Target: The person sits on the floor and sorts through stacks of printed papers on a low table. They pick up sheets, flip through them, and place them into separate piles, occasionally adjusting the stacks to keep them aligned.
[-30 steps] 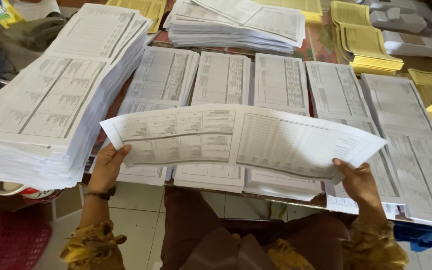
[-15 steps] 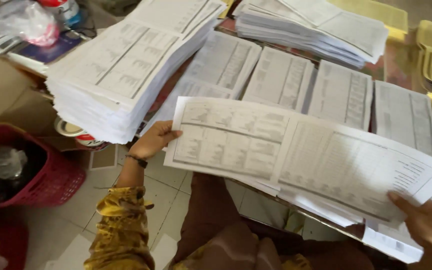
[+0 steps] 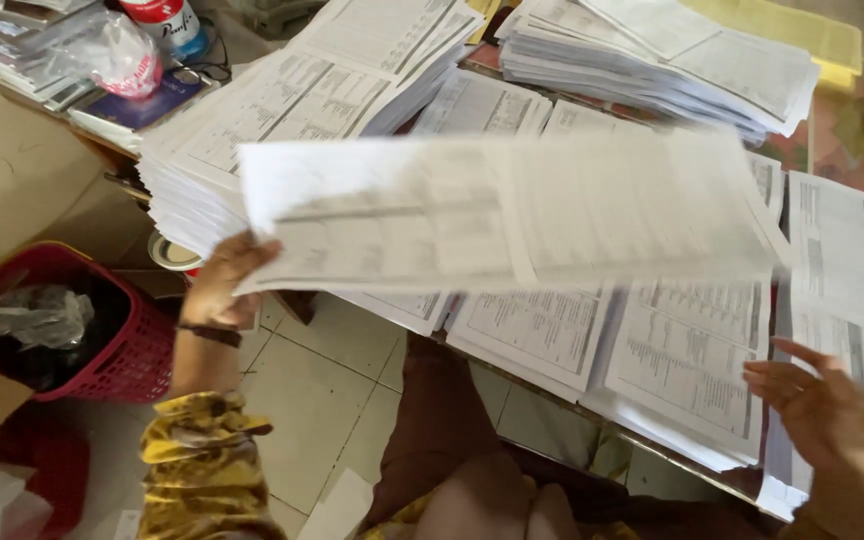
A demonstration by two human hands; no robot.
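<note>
Item: wide printed sheet point(image 3: 512, 215), blurred, aloft over the paper stacks point(image 3: 282, 110) on the surface. My left hand point(image 3: 220, 285) pinches its left edge; right hand point(image 3: 832, 430) open, off it. Light, floppy, tear-prone, I judge; best held at both ends.

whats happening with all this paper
A seated person is handling printed sheets at a table covered in paper stacks. The left hand grips the lower left corner of a wide printed sheet, lifted above the table and blurred with motion. The right hand is open and off that sheet, beside the flat rows of printed pages at the table's near edge. A tall stack of sheets stands to the left, and a red basket sits on the floor.
</note>
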